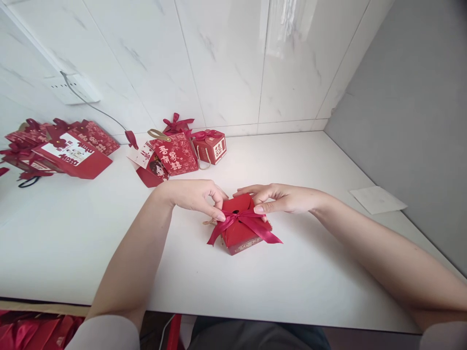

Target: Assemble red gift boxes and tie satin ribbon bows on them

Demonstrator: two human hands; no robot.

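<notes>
A small red gift box (pixel 237 234) rests on the white table in front of me, its top flaps folded in around a dark hole. Across the top runs a dark pink satin ribbon (pixel 251 224), knotted in the middle, with two loose tails hanging toward me. My left hand (pixel 200 197) pinches the ribbon between thumb and fingers at the box's left side. On the right side, my right hand (pixel 279 198) is closed on the ribbon too, thumb on top. Some fingertips of both hands are hidden behind the box and ribbon. A bit of cord shows at the box's left edge.
Several red gift boxes (pixel 175 153) with handles and ribbons stand near the wall, and another group (pixel 73 150) is at the far left. A white paper (pixel 378 199) lies at right. Under the table's front edge are more red boxes (pixel 36 330). A cable (pixel 91 104) hangs from a socket.
</notes>
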